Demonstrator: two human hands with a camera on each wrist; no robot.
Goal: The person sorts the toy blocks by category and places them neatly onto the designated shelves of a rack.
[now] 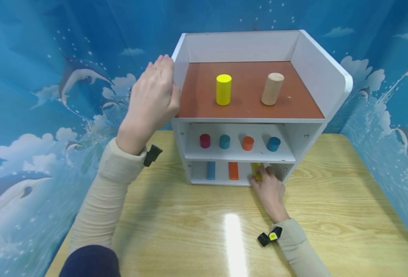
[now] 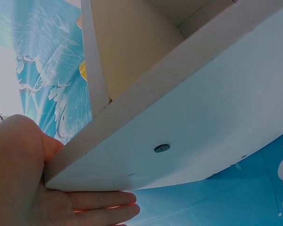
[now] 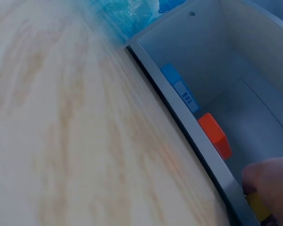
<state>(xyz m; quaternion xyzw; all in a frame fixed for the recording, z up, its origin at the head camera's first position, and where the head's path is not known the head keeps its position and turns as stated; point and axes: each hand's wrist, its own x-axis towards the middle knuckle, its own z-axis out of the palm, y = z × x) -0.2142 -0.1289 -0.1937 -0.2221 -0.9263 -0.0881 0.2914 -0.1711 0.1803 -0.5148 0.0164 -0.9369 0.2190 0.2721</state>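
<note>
A white toy shelf [image 1: 245, 120] with a brown top board stands on the table. My left hand [image 1: 154, 94] holds its left side panel [image 2: 179, 136], with the thumb on one side and straight fingers along the outer face. Down at the right end of the bottom shelf, my right hand [image 1: 270, 188] pinches a yellow block [image 1: 257, 171], partly covered by the fingers. In the right wrist view the yellow block [image 3: 258, 206] shows under the hand at the front lip. Left of it lie an orange block [image 1: 233, 171] and a blue block [image 1: 211, 170].
On the top board stand a yellow cylinder [image 1: 223, 90] and a plain wooden cylinder [image 1: 272, 89], which looks tilted. The middle shelf bears short cylinders: dark red [image 1: 205, 141], teal [image 1: 224, 142], orange [image 1: 248, 143] and blue [image 1: 273, 144]. Ocean-print curtains [image 1: 86, 30] surround the wooden table [image 1: 190, 227].
</note>
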